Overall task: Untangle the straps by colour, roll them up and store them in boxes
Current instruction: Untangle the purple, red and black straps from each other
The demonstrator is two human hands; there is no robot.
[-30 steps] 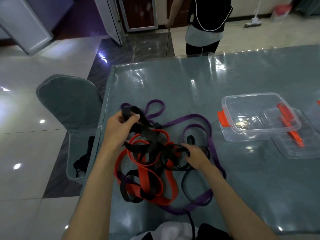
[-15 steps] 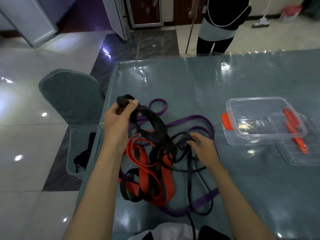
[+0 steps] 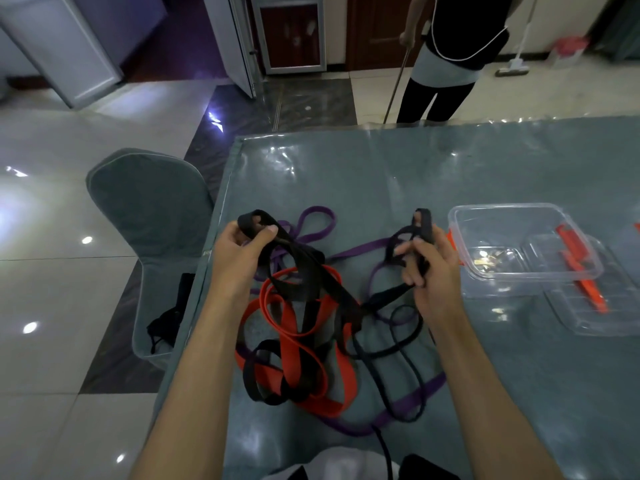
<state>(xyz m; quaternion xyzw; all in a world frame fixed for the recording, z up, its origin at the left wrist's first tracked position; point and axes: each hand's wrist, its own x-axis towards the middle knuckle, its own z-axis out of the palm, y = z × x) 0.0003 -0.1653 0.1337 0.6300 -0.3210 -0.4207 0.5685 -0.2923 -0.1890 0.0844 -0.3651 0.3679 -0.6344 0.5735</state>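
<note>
A tangle of straps lies on the grey-green table [image 3: 485, 174]: a wide black strap [image 3: 304, 271], a red strap [image 3: 294, 344], a purple strap [image 3: 353, 252] and a thin black strap [image 3: 398, 344]. My left hand [image 3: 239, 258] grips one looped end of the wide black strap, raised above the pile. My right hand [image 3: 433, 271] grips another black loop, lifted near the clear box [image 3: 519, 244]. The black strap runs down between both hands into the tangle.
The clear plastic box with orange clips stands at the right, its lid [image 3: 595, 292] beside it. A covered chair [image 3: 149, 216] stands left of the table. A person [image 3: 450, 57] with a broom stick stands beyond the far edge.
My right hand has lifted a black loop up and to the right, away from the pile. My left hand has raised its end of the black strap slightly.
</note>
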